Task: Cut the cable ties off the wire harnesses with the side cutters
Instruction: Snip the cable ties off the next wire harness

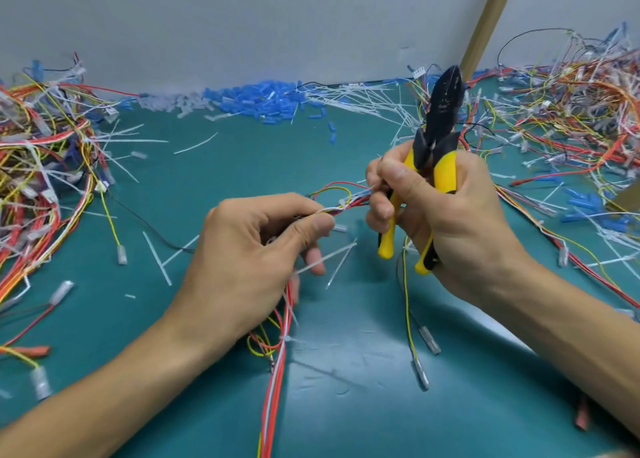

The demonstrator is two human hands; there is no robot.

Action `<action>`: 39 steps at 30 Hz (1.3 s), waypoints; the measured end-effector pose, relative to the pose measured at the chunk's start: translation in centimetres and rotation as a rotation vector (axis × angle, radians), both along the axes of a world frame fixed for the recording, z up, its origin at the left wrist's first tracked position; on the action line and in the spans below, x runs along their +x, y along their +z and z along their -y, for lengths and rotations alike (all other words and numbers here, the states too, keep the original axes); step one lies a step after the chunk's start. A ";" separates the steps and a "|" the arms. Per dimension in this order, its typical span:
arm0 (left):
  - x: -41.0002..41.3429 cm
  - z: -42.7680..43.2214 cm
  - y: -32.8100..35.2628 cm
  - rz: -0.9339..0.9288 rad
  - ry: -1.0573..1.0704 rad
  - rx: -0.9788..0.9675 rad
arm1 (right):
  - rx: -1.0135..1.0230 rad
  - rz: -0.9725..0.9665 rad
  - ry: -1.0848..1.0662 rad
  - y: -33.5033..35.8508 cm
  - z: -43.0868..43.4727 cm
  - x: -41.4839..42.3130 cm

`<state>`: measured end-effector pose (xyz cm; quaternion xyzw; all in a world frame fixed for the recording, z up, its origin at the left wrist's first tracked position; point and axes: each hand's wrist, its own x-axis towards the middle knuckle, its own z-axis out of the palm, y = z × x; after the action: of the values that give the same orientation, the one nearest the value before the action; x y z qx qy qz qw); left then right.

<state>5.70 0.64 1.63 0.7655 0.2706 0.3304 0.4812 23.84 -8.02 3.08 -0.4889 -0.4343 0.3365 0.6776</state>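
- Harness (280, 371) being pinched between thumb and forefinger of the left hand (249, 250), which is clamping the thin red, yellow and white wires.
- Right hand (446, 215) gripping the yellow handles of the side cutters (440, 122) in its palm, while its fingertips (374, 186) are pinching the same bundle just beyond the left-hand grip. The blades are pointing up and away from the wires, apparently together.
- Cable tie (343, 202) sitting on the short span between the two grips, not yet cut.
- Wires are reading as light and limp, likely sagging unless held taut. Holding close on either side of the tie is looking soundest, as the soft insulation is probably easy to nick.
- Outward, cut ties (157, 260) are lying on the green mat (242, 167), and tangled piles (41, 167) are flanking both arms.
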 end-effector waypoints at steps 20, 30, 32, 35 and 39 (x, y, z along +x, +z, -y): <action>-0.4 -2.3 -0.6 -0.075 0.144 0.353 | -0.492 0.338 0.131 1.8 1.2 2.7; -0.9 -3.8 -0.6 0.129 0.156 0.183 | -0.377 1.010 -0.173 1.2 1.5 2.2; -0.8 -3.8 -0.6 0.125 0.137 0.177 | -0.400 1.093 -0.185 1.3 1.7 2.0; -0.9 -3.7 -0.6 0.108 0.141 0.197 | -0.343 1.094 -0.124 1.3 1.6 1.5; -0.9 -3.3 -0.5 0.065 0.140 0.268 | -0.281 1.218 -0.207 1.8 1.5 1.4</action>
<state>4.84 3.92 1.10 0.7911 0.2610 0.4208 0.3592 25.20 -9.57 4.90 -0.7166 -0.6441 -0.0157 0.2672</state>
